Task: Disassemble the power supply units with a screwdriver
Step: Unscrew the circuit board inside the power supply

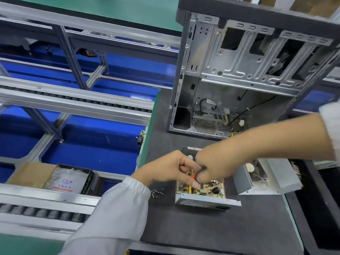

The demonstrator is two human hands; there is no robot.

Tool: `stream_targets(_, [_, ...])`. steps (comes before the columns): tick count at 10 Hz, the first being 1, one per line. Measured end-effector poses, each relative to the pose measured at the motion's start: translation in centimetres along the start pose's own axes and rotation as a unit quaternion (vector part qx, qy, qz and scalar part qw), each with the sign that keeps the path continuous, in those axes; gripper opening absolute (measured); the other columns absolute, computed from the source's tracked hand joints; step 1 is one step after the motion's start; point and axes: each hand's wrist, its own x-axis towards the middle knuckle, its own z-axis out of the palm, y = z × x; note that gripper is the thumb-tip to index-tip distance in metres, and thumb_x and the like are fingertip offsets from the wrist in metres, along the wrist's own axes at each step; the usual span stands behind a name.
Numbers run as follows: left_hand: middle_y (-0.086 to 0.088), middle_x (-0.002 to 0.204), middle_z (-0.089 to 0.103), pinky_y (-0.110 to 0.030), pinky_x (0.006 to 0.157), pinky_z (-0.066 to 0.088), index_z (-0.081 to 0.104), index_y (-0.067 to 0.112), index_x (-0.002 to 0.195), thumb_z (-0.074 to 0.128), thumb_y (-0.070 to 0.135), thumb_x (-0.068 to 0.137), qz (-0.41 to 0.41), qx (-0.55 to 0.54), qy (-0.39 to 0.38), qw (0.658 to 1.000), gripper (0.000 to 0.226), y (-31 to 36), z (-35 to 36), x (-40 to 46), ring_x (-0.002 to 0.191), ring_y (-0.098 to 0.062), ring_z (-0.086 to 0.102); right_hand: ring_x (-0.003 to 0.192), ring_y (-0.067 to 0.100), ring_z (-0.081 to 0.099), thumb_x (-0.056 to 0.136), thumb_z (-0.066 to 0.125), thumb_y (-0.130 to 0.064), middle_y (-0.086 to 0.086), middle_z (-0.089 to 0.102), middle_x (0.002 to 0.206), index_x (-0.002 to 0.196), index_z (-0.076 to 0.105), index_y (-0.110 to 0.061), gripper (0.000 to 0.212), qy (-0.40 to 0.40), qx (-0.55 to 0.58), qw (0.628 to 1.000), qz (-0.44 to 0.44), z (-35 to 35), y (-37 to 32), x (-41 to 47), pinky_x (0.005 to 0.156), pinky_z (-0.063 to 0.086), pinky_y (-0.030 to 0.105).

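Note:
An open power supply unit lies on the dark mat, its circuit board exposed. My right hand reaches in from the right, with its fingers curled round the dark handle of a screwdriver held over the board. My left hand meets it from the left. Its curled fingers pinch the tool's orange lower part just above the board. The screwdriver tip is hidden by my fingers. The removed grey cover with its fan lies to the right of the unit. Several loose screws lie to its left.
A stripped computer case stands upright behind the unit, with cables inside. A cardboard box holding bagged parts sits on the roller conveyor at the left. The mat's green left edge drops off to the conveyor frame and blue floor.

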Motion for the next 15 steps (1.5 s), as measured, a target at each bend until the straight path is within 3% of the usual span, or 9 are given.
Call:
stream_targets(2, [0.015, 0.049, 0.047, -0.01, 0.055, 0.037, 0.061, 0.017, 0.054, 0.074, -0.009, 0.076, -0.038, -0.007, 0.007, 0.999, 0.037, -0.8, -0.1, -0.1, 0.051, 0.0, 0.041, 0.058, 0.017, 0.042, 0.084, 0.012, -0.002, 0.002, 0.053, 0.084, 0.104, 0.054, -0.016, 0.048, 0.322, -0.569, 0.726, -0.213, 1.9, 0.9, -1.1, 0.042, 0.034, 0.026])
stream_targets(4, [-0.009, 0.06, 0.014, -0.031, 0.056, 0.014, 0.041, 0.019, 0.053, 0.083, 0.012, 0.076, -0.011, 0.019, -0.007, 1.0, 0.048, 0.0, 0.2, 0.4, 0.057, -0.022, 0.015, 0.038, 0.011, 0.041, 0.094, 0.053, -0.042, 0.001, 0.055, 0.053, 0.069, 0.055, -0.011, 0.039, -0.041, 0.259, 0.963, 0.064, -1.8, 0.7, -0.1, 0.033, 0.03, 0.014])
stream_targets(5, [-0.017, 0.059, 0.016, -0.03, 0.057, 0.016, 0.061, 0.032, 0.059, 0.083, 0.017, 0.075, 0.004, 0.001, -0.022, 1.0, 0.031, 0.2, 0.3, 0.3, 0.058, -0.021, 0.018, 0.049, 0.013, 0.047, 0.098, 0.043, -0.028, 0.003, 0.055, 0.065, 0.08, 0.059, -0.011, 0.029, 0.028, 0.021, 0.999, -0.015, -0.3, -0.3, -0.5, 0.042, 0.034, 0.018])
stream_targets(7, [-0.013, 0.061, 0.037, -0.033, 0.062, 0.025, 0.073, 0.015, 0.071, 0.081, 0.005, 0.075, -0.024, -0.024, -0.012, 0.999, 0.014, -0.2, 0.5, 0.3, 0.058, -0.032, 0.028, 0.053, 0.017, 0.043, 0.084, 0.032, -0.012, 0.006, 0.054, 0.077, 0.102, 0.055, -0.006, 0.029, 0.301, -0.588, 0.722, -0.204, 2.6, 2.0, -1.7, 0.04, 0.027, 0.023])
stream_targets(8, [-0.002, 0.056, 0.017, -0.025, 0.055, 0.017, 0.055, 0.001, 0.058, 0.081, 0.008, 0.076, -0.019, -0.001, 0.011, 1.0, 0.033, -0.1, 0.3, 0.2, 0.053, -0.015, 0.018, 0.058, 0.016, 0.058, 0.083, 0.064, -0.049, -0.002, 0.058, 0.081, 0.1, 0.056, -0.018, 0.036, 0.225, -0.289, 0.924, -0.107, 1.2, 1.7, -1.3, 0.04, 0.033, 0.025])
stream_targets(10, [0.004, 0.06, 0.014, -0.029, 0.056, 0.013, 0.05, 0.032, 0.051, 0.084, 0.014, 0.074, -0.009, 0.036, 0.009, 0.999, 0.045, 0.1, 0.7, 0.8, 0.059, -0.019, 0.015, 0.034, 0.008, 0.034, 0.099, 0.047, -0.028, 0.009, 0.051, 0.065, 0.074, 0.049, -0.005, 0.033, -0.133, 0.426, 0.885, 0.136, -1.3, 1.2, 0.1, 0.03, 0.026, 0.014])
stream_targets(13, [-0.013, 0.053, 0.032, -0.022, 0.057, 0.029, 0.046, 0.0, 0.055, 0.075, -0.006, 0.077, -0.037, -0.011, -0.007, 0.999, 0.036, -0.6, -0.6, 0.1, 0.055, -0.017, 0.03, 0.048, 0.016, 0.041, 0.083, 0.045, -0.019, 0.0, 0.055, 0.074, 0.104, 0.067, -0.023, 0.031, 0.293, -0.544, 0.774, -0.139, 2.1, -0.3, -1.7, 0.038, 0.016, 0.024])
stream_targets(14, [-0.012, 0.058, 0.019, -0.03, 0.059, 0.02, 0.042, 0.023, 0.051, 0.08, 0.008, 0.076, -0.02, -0.012, -0.01, 1.0, 0.048, 0.0, -0.4, 0.2, 0.058, -0.02, 0.021, 0.049, 0.014, 0.054, 0.087, 0.062, -0.043, 0.002, 0.062, 0.069, 0.09, 0.059, -0.013, 0.03, 0.113, -0.087, 0.989, -0.034, -0.4, -0.3, -0.9, 0.036, 0.031, 0.02])
stream_targets(15, [-0.005, 0.06, 0.015, -0.034, 0.06, 0.015, 0.052, 0.012, 0.057, 0.081, 0.01, 0.077, -0.014, 0.011, -0.017, 1.0, 0.035, 0.3, 0.2, 0.4, 0.058, -0.02, 0.016, 0.032, 0.007, 0.035, 0.097, 0.051, -0.032, 0.006, 0.052, 0.059, 0.073, 0.049, -0.008, 0.034, -0.184, 0.381, 0.899, 0.112, -2.3, 0.3, -0.5, 0.029, 0.024, 0.013])
